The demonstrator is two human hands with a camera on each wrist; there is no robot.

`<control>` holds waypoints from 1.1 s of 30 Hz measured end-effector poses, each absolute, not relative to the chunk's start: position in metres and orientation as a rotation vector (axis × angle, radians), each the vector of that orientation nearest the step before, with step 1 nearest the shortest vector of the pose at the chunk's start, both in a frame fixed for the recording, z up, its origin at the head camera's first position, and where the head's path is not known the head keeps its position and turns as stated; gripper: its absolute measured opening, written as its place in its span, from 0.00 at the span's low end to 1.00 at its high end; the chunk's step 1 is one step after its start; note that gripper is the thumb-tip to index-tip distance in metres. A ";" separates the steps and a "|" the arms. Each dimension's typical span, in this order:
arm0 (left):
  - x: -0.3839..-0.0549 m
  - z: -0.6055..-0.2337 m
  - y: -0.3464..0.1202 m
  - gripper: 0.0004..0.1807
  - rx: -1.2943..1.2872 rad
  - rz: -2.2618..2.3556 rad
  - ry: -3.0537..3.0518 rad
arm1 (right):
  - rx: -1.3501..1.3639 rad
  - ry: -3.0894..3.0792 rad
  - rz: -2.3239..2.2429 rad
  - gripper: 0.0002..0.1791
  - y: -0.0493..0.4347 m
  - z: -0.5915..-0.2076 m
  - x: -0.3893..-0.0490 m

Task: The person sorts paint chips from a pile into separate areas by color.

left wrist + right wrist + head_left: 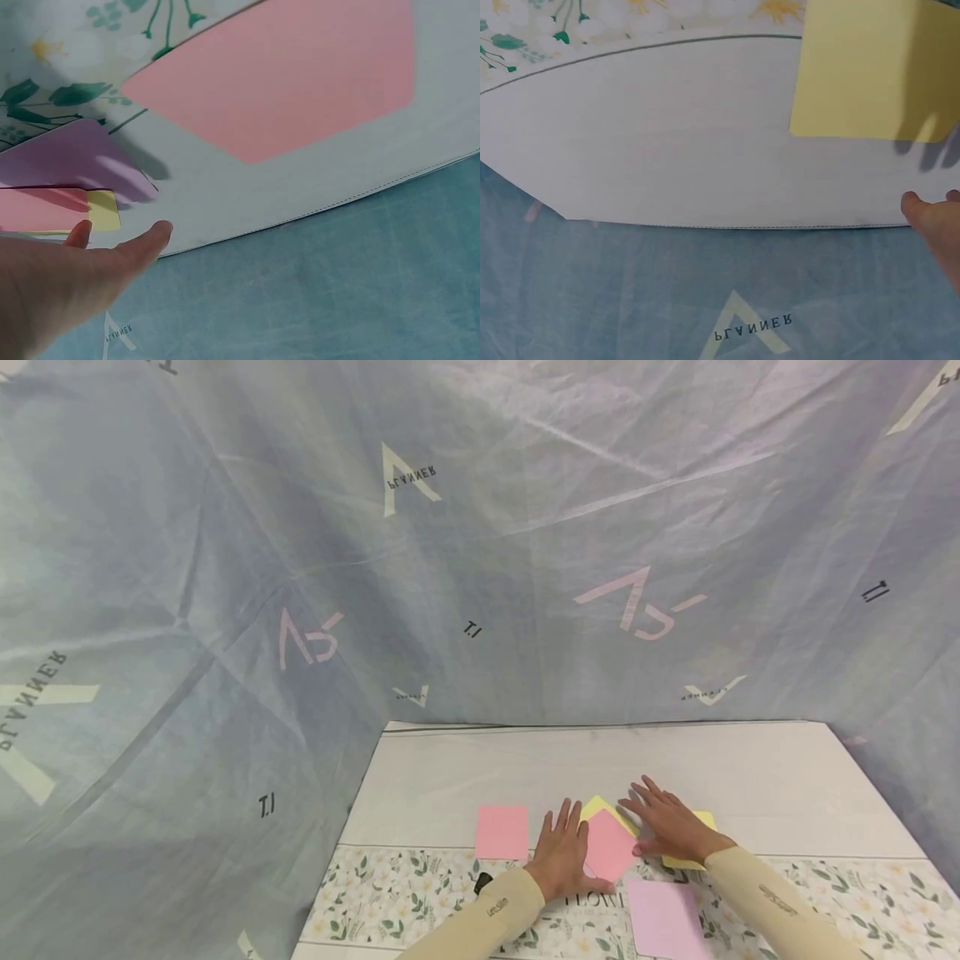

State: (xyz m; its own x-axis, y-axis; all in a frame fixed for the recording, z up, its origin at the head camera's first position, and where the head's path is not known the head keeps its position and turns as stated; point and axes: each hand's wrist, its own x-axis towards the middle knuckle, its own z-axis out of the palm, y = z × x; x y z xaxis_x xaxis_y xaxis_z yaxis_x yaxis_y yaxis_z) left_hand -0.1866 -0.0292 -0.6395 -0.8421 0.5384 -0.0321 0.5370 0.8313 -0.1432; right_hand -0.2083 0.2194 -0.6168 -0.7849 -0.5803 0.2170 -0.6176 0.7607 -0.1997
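Note:
Between my two hands a pink card lies turned on its corner, over a yellow card whose edges show behind it. My left hand is spread at the pink card's left side, thumb along its lower corner. On the other side, my right hand has its fingers stretched forward, with the thumb at the card's right corner. Another yellow card lies partly beneath my right wrist in the head view. To the left of my left hand is a separate pink square card.
A lilac card lies nearer me, between the forearms. Some small black object sits by the left sleeve. The tabletop is white at the back with a floral band in front. Grey-blue printed fabric hangs around it.

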 end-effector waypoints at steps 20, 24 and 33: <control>-0.199 -0.629 -0.038 0.57 -0.855 0.201 -3.073 | 0.933 -2.894 0.398 0.49 0.214 -0.616 -0.210; -0.202 -0.628 -0.037 0.56 -0.829 0.129 -3.124 | 0.911 -2.936 0.433 0.52 0.215 -0.619 -0.214; -0.205 -0.630 -0.033 0.60 -0.782 0.073 -3.199 | 0.864 -3.066 0.582 0.55 0.216 -0.618 -0.216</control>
State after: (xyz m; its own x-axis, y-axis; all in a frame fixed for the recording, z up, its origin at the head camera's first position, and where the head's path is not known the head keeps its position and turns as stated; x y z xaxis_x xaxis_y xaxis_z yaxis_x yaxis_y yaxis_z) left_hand -0.2055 -0.0333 -0.6301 -0.8764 0.4550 -0.1574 0.4617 0.8870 -0.0068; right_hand -0.2165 0.2158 -0.6181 -0.8533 -0.5214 0.0046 -0.4868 0.7935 -0.3652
